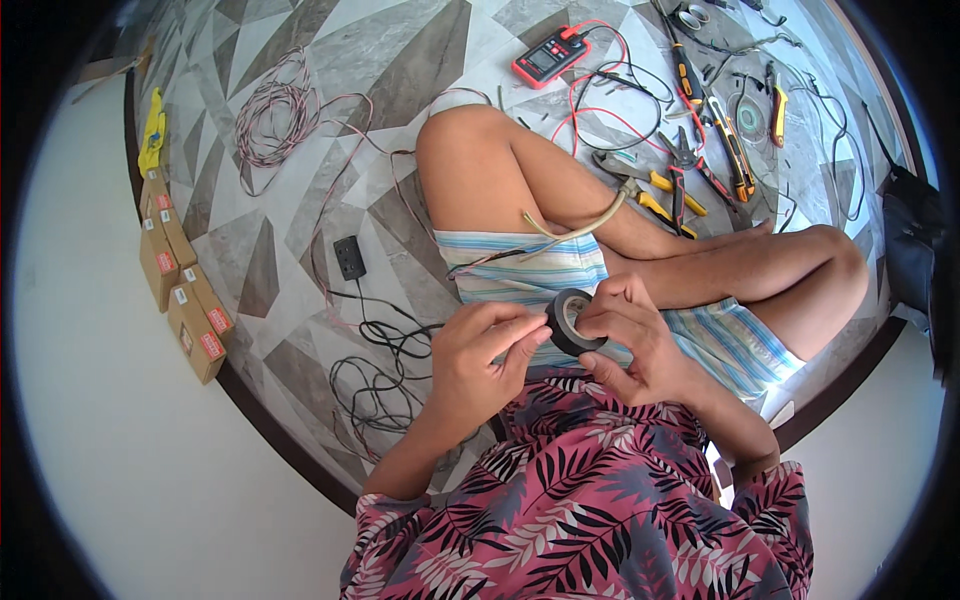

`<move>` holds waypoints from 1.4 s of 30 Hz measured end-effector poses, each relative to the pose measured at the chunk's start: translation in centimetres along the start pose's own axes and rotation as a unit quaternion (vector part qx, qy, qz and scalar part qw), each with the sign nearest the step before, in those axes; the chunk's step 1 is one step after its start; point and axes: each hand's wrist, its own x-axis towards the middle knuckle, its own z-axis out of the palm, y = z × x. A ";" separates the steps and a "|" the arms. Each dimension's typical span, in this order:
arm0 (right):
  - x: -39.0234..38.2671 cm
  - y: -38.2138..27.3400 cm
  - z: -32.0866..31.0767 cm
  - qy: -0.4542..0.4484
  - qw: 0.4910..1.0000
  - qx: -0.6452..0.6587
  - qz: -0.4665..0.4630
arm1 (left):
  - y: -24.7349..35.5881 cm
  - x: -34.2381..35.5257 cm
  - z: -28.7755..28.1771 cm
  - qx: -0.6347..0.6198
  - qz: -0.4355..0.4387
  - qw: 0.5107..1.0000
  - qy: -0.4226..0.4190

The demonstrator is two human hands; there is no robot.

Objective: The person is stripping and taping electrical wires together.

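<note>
A roll of black electrical tape (560, 336) is held up over my lap between both hands. My right hand (640, 345) grips it from the right, with fingers reaching into the ring's opening and the thumb at its lower edge. At the roll's left edge, my left hand (480, 350) has thumb and index finger pinched together; whether a loose tape end lies between them is too small to tell. Across my crossed legs, just beyond the hands, lies a pale sheathed cable (598, 222) with thinner wires coming out toward the left.
Pliers (683, 160), a yellow-black utility knife (738, 165) and a red multimeter (550, 58) lie on the tiled floor beyond my legs. To the left are a coiled wire bundle (272, 125), a black socket block (350, 258), tangled black cord (375, 390) and cardboard boxes (190, 330).
</note>
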 end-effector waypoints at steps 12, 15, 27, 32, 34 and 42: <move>1.3 2.4 1.7 0.096 0.979 0.130 0.121 | -6.9 1.0 -2.1 0.150 -0.022 0.987 0.045; 2.5 4.5 3.3 0.185 0.964 0.157 0.113 | -8.4 1.7 -2.4 0.215 0.058 0.975 0.014; 4.6 7.4 6.2 0.066 0.958 -0.248 -0.130 | -8.3 4.7 -2.7 -0.069 -0.171 0.981 -0.069; 3.7 6.6 6.9 0.099 0.942 -0.297 -0.122 | -9.4 5.4 -2.2 -0.197 -0.153 0.968 -0.037; 3.9 6.2 7.7 0.100 0.942 -0.295 -0.125 | -9.5 5.2 -2.7 -0.235 -0.194 0.949 -0.080; 4.1 6.5 7.4 0.024 0.924 -0.356 -0.136 | -9.5 5.4 -2.6 -0.330 -0.183 0.926 -0.015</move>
